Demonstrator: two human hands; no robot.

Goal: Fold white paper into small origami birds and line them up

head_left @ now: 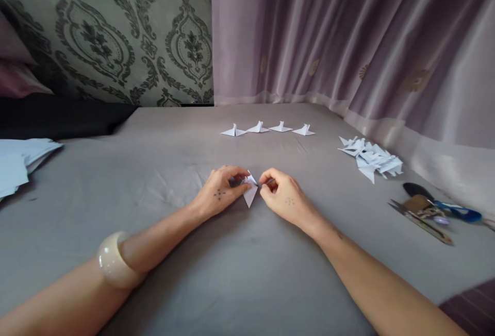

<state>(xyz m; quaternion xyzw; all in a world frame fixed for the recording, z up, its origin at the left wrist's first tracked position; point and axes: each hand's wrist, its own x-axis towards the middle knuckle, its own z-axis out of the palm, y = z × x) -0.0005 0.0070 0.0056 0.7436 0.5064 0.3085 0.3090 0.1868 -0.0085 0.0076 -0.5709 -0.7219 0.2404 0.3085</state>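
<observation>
Near the middle of the bed, my left hand (221, 187) pinches a small folded white paper piece (250, 197) between thumb and fingers. One pointed corner of it sticks out towards me, another to the right. My right hand (284, 194) is just right of that corner, its thumb and forefinger closed together. Whether a bit of paper is between those fingertips, I cannot tell. Further back, several finished-looking folded paper figures (234, 130) stand in a row, with wide flat points at their sides.
A heap of folded white papers (373, 156) lies on the right of the grey sheet (185, 295). Closer to me are scissors (458, 211) and an open metal tool with two pointed ends (423, 222). Loose white paper sheets (19, 166) are stacked at the left edge.
</observation>
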